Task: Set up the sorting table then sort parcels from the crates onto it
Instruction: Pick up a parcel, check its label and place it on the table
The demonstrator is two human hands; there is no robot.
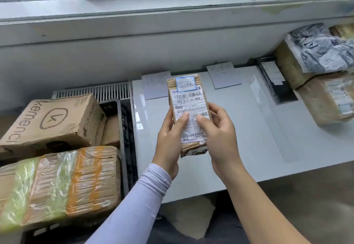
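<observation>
White surface (239, 129) below windowsill; black crate (122, 127) left of it holds cardboard boxes (51, 121); both hands (193, 136) gripping labelled parcel (188, 109).

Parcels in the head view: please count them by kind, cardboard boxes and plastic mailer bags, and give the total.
Cardboard boxes: 6, namely held parcel, Kemenci box, small box behind it, film-wrapped box, two right boxes.
Plastic mailer bags: 1, grey bag.
Total: 7

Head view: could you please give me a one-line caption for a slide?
Both hands, left hand and right hand, hold a small labelled parcel above the white sorting table.
</observation>
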